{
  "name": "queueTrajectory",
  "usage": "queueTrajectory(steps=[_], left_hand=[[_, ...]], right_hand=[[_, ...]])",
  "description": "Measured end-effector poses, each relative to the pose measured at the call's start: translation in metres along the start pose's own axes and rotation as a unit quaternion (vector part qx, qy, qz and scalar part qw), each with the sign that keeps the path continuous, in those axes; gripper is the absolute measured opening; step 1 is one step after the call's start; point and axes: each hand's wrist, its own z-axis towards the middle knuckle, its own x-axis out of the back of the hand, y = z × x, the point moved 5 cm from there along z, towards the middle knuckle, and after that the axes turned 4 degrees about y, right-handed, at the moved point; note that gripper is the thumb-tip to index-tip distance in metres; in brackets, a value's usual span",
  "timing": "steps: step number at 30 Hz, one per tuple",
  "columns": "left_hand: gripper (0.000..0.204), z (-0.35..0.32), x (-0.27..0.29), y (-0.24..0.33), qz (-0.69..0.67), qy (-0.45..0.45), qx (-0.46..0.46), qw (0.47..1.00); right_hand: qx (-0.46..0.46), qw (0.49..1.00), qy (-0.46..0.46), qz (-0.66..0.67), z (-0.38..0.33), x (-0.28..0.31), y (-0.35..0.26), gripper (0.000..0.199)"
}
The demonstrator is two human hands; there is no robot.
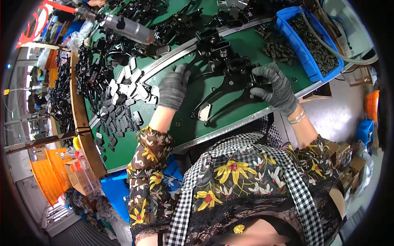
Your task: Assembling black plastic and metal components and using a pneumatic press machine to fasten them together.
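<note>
My right grip point(276, 88) is closing around the black metal assembly point(230, 69) lying on the green desk point(230, 110). My left grip point(173, 87) is resting open and flat just beside it. Left of that, small black parts point(119, 106) are lying scattered; beyond my right grip, a blue bin point(310, 67) is standing.

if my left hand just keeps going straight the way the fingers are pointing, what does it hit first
Probably the curved metal rail crossing the green table, just beyond the fingertips of the gloved left hand. Past it sits the hanging power screwdriver, though that may hang higher; depth is hard to judge.
</note>
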Motion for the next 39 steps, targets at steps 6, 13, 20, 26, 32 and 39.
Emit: queueTrajectory(steps=[6, 13, 20, 26, 32, 39], left_hand=[[0.033, 0.006, 0.006, 0.008, 0.086, 0.047, -0.056, 0.994], [0.036, -0.046, 0.028, 0.028, -0.080, 0.071, 0.006, 0.994], [0.036, -0.081, 0.030, 0.035, 0.021, -0.006, -0.011, 1.000], [0.043, -0.092, 0.031, 0.034, 0.038, 0.031, -0.015, 0.999], [0.026, -0.099, 0.018, 0.045, 0.098, 0.023, -0.093, 0.991], [0.023, -0.103, 0.056, 0.023, -0.026, 0.059, 0.017, 0.998]], right_hand=[[-0.016, 0.998, 0.047, -0.045, 0.006, -0.003, 0.002, 0.059], [0.171, 0.977, 0.096, -0.087, 0.038, 0.024, -0.052, 0.055], [0.230, 0.903, -0.272, -0.240, 0.081, -0.101, -0.092, 0.025], [0.200, 0.854, -0.368, -0.309, 0.074, -0.166, -0.082, 0.022], [0.162, 0.892, -0.345, -0.243, 0.072, -0.160, -0.082, 0.023], [0.112, 0.905, -0.351, -0.210, 0.079, -0.163, -0.072, 0.033]])
